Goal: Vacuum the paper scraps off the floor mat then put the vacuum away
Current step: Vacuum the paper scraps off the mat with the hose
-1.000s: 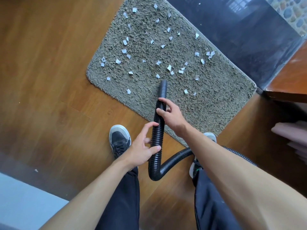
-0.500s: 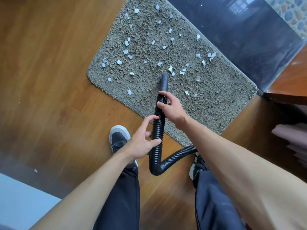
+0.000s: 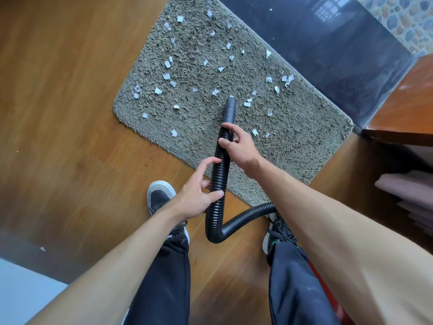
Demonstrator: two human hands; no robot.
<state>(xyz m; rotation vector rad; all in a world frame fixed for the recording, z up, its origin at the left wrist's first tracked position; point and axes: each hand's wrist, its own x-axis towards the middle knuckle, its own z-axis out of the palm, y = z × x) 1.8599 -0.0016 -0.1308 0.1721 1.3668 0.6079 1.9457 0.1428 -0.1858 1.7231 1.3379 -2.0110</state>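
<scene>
We find right hand (image 3: 239,146) curled round the hose (image 3: 218,174) above the near edge of the mat (image 3: 304,141) | left hand (image 3: 196,195) pinching it lower | nozzle (image 3: 229,111) mid-mat, long axis pointing away — scraps (image 3: 166,76) lie beyond, mostly left.

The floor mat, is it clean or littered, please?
Littered: many paper scraps lie scattered across the floor mat, around the tip of the vacuum hose.

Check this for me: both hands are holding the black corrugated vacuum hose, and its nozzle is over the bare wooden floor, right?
Not quite. The left hand and right hand do hold the black corrugated vacuum hose, but its nozzle is over the grey shaggy mat, among the paper scraps, not off it. The head view shows it.
</scene>
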